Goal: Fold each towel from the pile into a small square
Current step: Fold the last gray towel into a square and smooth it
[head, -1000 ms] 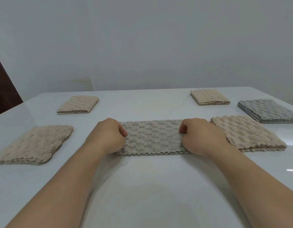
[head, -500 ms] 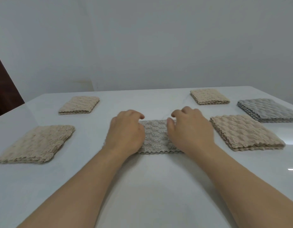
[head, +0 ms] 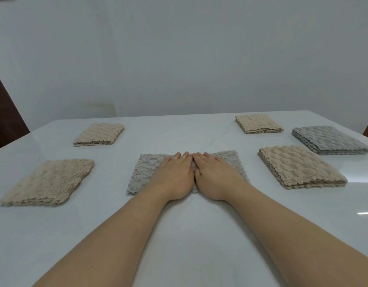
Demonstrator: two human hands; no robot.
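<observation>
The grey towel (head: 147,172) is seen at the near middle of the white table (head: 189,235), pressed flat under the left hand (head: 175,177) and the right hand (head: 217,176), which are laid side by side, palms down, fingers straight and together. The final fold is judged to be getting flattened into its square. Next, the hands should be lifted straight off so the layers are not dragged, and the square set aside near the folded beige towels (head: 299,166).

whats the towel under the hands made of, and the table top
The middle towel looks like plush microfibre or terry: bumpy surface, wavy edges. The table looks like polished marble or imitation: glossy reflections, a thin vein.
</observation>
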